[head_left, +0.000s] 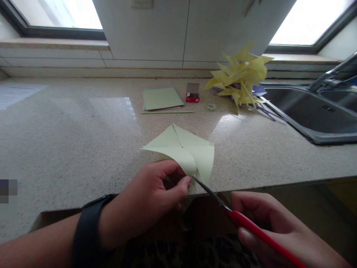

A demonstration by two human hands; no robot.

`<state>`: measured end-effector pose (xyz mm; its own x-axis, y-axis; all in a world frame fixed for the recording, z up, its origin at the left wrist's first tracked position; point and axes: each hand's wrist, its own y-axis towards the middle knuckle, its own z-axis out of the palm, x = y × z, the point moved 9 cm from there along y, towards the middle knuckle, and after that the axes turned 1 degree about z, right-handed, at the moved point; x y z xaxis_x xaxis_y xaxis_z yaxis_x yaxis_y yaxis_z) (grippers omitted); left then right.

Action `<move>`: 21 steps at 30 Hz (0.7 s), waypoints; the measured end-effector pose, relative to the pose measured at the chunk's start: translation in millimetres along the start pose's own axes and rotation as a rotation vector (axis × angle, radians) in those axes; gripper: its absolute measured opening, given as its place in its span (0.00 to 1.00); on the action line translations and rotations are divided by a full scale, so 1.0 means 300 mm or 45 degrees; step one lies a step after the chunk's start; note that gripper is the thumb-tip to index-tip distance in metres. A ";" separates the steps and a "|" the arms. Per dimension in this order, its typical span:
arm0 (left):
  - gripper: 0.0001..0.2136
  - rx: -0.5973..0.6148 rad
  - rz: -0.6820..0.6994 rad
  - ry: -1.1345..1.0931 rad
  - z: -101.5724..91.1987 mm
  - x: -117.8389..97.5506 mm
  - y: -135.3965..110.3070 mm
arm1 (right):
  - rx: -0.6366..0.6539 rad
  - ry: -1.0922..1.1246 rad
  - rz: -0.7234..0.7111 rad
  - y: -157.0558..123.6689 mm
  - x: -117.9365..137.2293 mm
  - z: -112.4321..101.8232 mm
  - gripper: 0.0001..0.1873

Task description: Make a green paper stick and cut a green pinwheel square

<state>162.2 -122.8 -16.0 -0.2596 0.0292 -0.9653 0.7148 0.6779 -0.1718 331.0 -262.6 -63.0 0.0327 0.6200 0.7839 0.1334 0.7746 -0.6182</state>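
Note:
A pale yellow-green sheet of paper (pixel 199 154), slit from its corners towards a small dark mark in the middle, lies at the front of the counter with its near part curling up. My left hand (pixel 164 188) pinches the near corner between thumb and fingers. In my right hand (pixel 267 219) are scissors (pixel 234 216) with red handles. Their blades look closed, and the tip touches or nearly touches the paper beside my left thumb. Part of the handles is covered by my right fingers.
Behind the paper sit a stack of coloured paper (pixel 163 98), a thin stick (pixel 167 112), a small red box (pixel 192 93) and a roll of tape (pixel 211 107). Yellow paper pinwheels (pixel 242 74) are piled beside the steel sink (pixel 312 111). A printed sheet (pixel 21 93) lies far left.

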 end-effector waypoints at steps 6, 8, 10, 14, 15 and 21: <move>0.11 -0.021 -0.003 0.040 -0.002 0.004 -0.001 | 0.037 0.031 0.051 -0.002 -0.013 0.016 0.28; 0.11 -0.023 -0.008 0.065 -0.003 0.005 -0.002 | 0.029 0.029 0.064 -0.003 -0.017 0.013 0.28; 0.12 -0.027 -0.011 0.090 -0.004 0.004 -0.005 | 0.037 0.030 0.081 -0.005 -0.018 0.016 0.28; 0.13 -0.045 0.009 0.170 -0.008 -0.004 -0.012 | 0.056 0.045 0.130 -0.006 -0.012 0.031 0.27; 0.13 -0.045 0.020 0.192 -0.009 -0.006 -0.013 | 0.061 0.053 0.139 -0.007 -0.010 0.035 0.27; 0.13 -0.056 0.065 0.231 -0.007 -0.003 -0.010 | 0.108 0.147 0.207 -0.007 -0.013 0.070 0.30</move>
<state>159.0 -123.2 -14.2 -0.3395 0.1938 -0.9204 0.7021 0.7035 -0.1108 309.9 -264.1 -66.0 0.1612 0.7230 0.6718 0.0335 0.6763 -0.7359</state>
